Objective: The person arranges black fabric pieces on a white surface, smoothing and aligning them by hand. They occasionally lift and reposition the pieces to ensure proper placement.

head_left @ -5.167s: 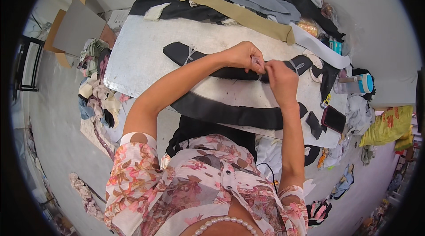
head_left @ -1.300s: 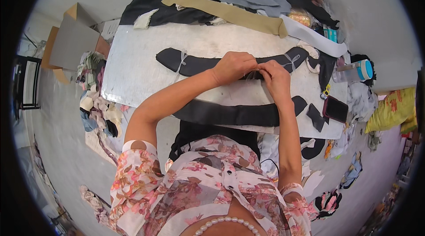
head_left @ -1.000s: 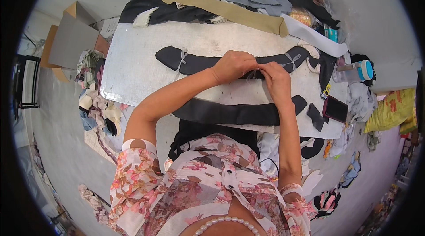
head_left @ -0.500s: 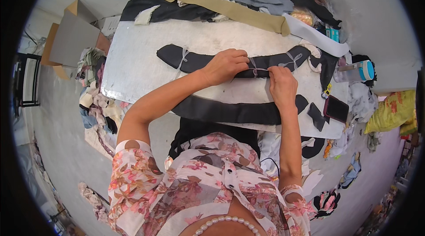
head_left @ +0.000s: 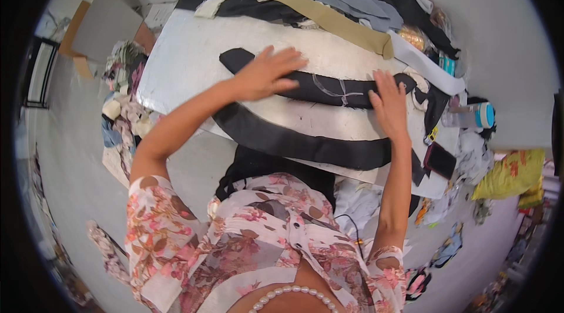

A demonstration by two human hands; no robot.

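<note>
A long, curved black fabric strip [head_left: 359,94] lies across the table, its left end [head_left: 234,59] showing past my hand. Thin pale ribbon [head_left: 343,91] is tied round its middle, with loose ends lying on the fabric. My left hand [head_left: 267,73] lies over its left part, fingers spread. Toward its right end my right hand [head_left: 389,100] rests on it, fingers stretched out. Both hands hide parts of the strip and whatever ties lie under them. A second curved black strip [head_left: 299,141] lies nearer to me along the table's front edge, passing under my right wrist.
Black, grey and olive fabric strips [head_left: 320,14] pile up at the table's [head_left: 182,72] far side. To the right are a lidded clear container [head_left: 470,115], a dark phone [head_left: 439,160] and a yellow sack [head_left: 510,175]. An open cardboard box [head_left: 106,25] and cloth scraps are at left.
Both hands have let go of the middle ribbon and opened. My left hand moved left along the strip, my right hand slightly right. The whole view has shifted a little.
</note>
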